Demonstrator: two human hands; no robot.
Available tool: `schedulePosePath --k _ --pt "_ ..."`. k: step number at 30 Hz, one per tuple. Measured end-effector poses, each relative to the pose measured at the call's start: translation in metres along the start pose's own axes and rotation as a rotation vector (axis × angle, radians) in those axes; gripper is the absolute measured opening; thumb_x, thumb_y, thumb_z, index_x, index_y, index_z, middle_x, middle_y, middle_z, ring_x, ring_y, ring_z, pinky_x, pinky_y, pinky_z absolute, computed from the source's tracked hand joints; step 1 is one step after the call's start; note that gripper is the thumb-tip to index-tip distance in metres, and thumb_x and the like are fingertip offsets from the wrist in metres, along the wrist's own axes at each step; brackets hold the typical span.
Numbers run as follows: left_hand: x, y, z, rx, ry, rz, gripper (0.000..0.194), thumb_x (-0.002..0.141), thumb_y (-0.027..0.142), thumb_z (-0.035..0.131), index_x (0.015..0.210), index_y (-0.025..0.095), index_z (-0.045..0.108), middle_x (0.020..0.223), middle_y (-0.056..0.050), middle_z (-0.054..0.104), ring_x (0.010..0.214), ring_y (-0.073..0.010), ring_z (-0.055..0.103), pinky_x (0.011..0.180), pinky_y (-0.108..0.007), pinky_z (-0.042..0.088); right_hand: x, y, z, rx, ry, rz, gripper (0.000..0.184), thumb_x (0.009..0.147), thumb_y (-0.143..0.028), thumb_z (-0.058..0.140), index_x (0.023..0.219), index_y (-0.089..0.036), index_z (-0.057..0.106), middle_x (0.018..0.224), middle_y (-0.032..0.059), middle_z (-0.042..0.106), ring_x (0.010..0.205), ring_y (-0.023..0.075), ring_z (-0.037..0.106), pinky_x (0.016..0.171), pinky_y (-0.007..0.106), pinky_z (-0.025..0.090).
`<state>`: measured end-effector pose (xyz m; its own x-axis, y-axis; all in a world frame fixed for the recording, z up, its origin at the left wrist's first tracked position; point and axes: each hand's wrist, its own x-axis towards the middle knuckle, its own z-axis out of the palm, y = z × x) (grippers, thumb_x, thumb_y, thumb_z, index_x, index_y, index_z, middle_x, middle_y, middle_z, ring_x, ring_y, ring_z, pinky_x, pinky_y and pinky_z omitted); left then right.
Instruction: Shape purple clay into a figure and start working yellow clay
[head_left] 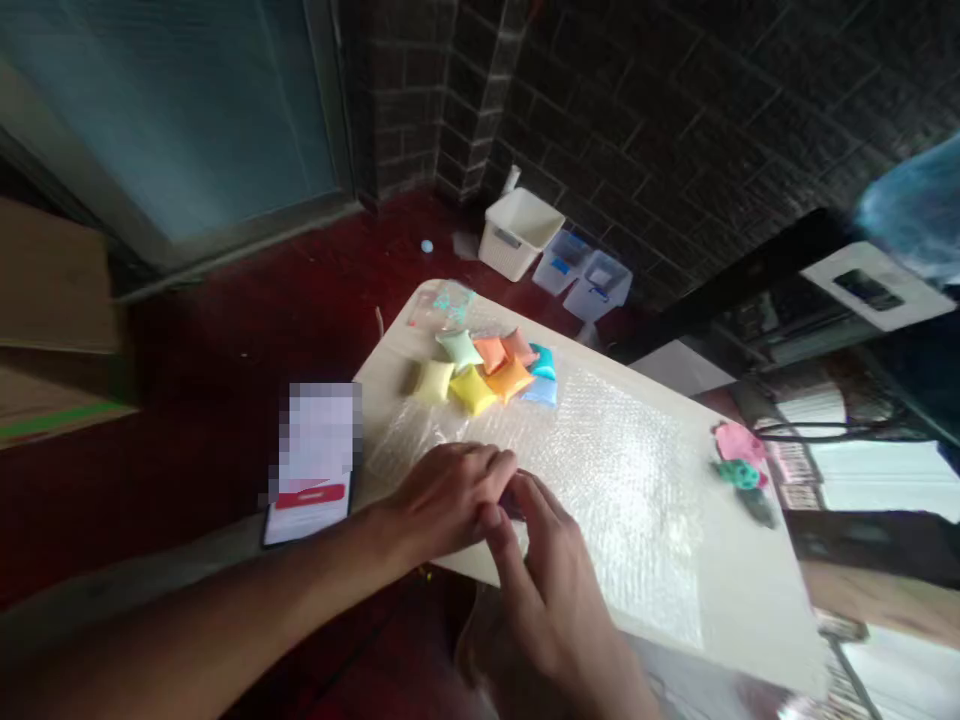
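Observation:
My left hand (448, 497) and my right hand (551, 580) meet at the near edge of a small pale table (750, 590). Their fingertips are pinched together on a small dark thing that I cannot make out. Both rest on a sheet of clear bubble wrap (622, 470) spread over the tabletop. Beyond the hands, at the table's far end, lies a cluster of several small coloured pillow-like packets (487, 372) in yellow, orange, green and blue. A clear bag with turquoise bits (446, 302) lies behind them.
A phone (315, 462) with a lit screen sits left of the table. Pink and green small objects (739, 458) lie at the table's right edge. White and clear bins (551, 250) stand on the red floor by the brick wall. Cardboard boxes (52, 320) are at the left.

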<state>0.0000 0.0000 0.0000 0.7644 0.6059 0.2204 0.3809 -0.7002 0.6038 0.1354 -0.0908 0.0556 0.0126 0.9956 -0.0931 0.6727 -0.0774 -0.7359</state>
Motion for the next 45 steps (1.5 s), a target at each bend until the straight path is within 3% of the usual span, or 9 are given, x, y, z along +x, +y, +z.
schedulePosePath --k 3,6,11,15,22,33,38,40,45 --pt "0.003 0.0 -0.009 -0.049 0.132 -0.042 0.005 0.091 0.018 0.058 0.089 0.021 0.054 0.083 -0.004 0.071 0.075 -0.0213 0.067 0.068 -0.033 0.049 -0.004 0.01 -0.005 0.072 -0.033 -0.158 0.039 0.109 -0.044 0.052 0.144 -0.029 0.061 0.146 0.0104 0.064 0.135 0.031 0.062 0.11 0.046 0.054" --pt "0.002 0.005 -0.01 -0.064 0.16 -0.023 0.007 0.089 0.015 0.058 0.093 0.02 0.055 0.085 -0.004 0.072 0.077 -0.0207 0.068 0.069 -0.031 0.049 -0.01 0.018 -0.009 0.088 -0.047 -0.253 0.042 0.108 -0.043 0.057 0.149 -0.034 0.058 0.15 0.0087 0.061 0.142 0.0321 0.057 0.113 0.046 0.054" --pt "0.0 0.017 -0.007 0.016 0.117 0.054 0.006 0.093 0.016 0.056 0.089 0.02 0.055 0.083 -0.004 0.071 0.074 -0.0205 0.065 0.067 -0.031 0.048 -0.015 0.012 -0.012 0.063 -0.059 -0.195 0.029 0.108 -0.041 0.057 0.132 -0.028 0.066 0.134 0.0109 0.067 0.126 0.0306 0.065 0.104 0.046 0.057" --pt "0.003 0.023 -0.009 -0.021 0.171 0.04 0.009 0.094 0.018 0.055 0.086 0.021 0.053 0.082 -0.004 0.068 0.075 -0.0205 0.063 0.067 -0.032 0.047 -0.01 0.001 -0.017 0.092 -0.041 -0.161 0.025 0.11 -0.04 0.053 0.122 -0.023 0.067 0.122 0.0103 0.069 0.113 0.0267 0.068 0.099 0.044 0.057" --pt "0.016 0.028 -0.008 -0.252 0.238 -0.086 0.022 0.072 0.01 0.064 0.084 0.022 0.051 0.084 -0.003 0.066 0.078 -0.0206 0.062 0.068 -0.031 0.045 -0.008 0.019 -0.029 -0.143 0.057 -0.313 0.038 0.11 -0.033 0.05 0.147 -0.026 0.059 0.154 0.0144 0.056 0.13 0.0309 0.066 0.107 0.05 0.057" --pt "0.016 0.038 -0.006 -0.235 0.129 -0.218 0.021 0.075 0.023 0.066 0.083 0.024 0.046 0.075 -0.003 0.068 0.069 -0.0225 0.064 0.06 -0.032 0.036 -0.018 0.022 -0.028 -0.195 0.272 -0.436 0.032 0.104 -0.021 0.059 0.135 -0.023 0.068 0.136 0.0116 0.072 0.123 0.0265 0.073 0.1 0.04 0.065" --pt "0.017 0.034 -0.002 -0.185 0.149 -0.27 0.025 0.079 0.028 0.069 0.09 0.024 0.047 0.084 -0.006 0.071 0.074 -0.0252 0.067 0.063 -0.035 0.041 -0.014 0.032 -0.017 -0.268 0.464 -0.47 0.025 0.1 -0.021 0.067 0.125 -0.02 0.069 0.11 0.0097 0.081 0.084 0.0224 0.081 0.075 0.034 0.069" --pt "0.016 0.03 0.002 -0.156 0.153 -0.281 0.025 0.08 0.026 0.068 0.093 0.024 0.047 0.089 -0.007 0.072 0.077 -0.0258 0.069 0.065 -0.035 0.043 -0.01 0.037 -0.012 -0.284 0.522 -0.45 0.023 0.098 -0.024 0.072 0.121 -0.02 0.069 0.1 0.0072 0.083 0.072 0.0206 0.08 0.067 0.032 0.068" --pt "0.012 0.017 0.007 -0.125 0.168 -0.274 0.024 0.081 0.016 0.061 0.099 0.024 0.047 0.096 -0.008 0.073 0.082 -0.0257 0.071 0.066 -0.035 0.047 0.005 0.043 -0.002 -0.141 0.513 -0.268 0.025 0.092 -0.037 0.081 0.11 -0.021 0.071 0.092 0.0047 0.083 0.071 0.0217 0.081 0.061 0.031 0.067"
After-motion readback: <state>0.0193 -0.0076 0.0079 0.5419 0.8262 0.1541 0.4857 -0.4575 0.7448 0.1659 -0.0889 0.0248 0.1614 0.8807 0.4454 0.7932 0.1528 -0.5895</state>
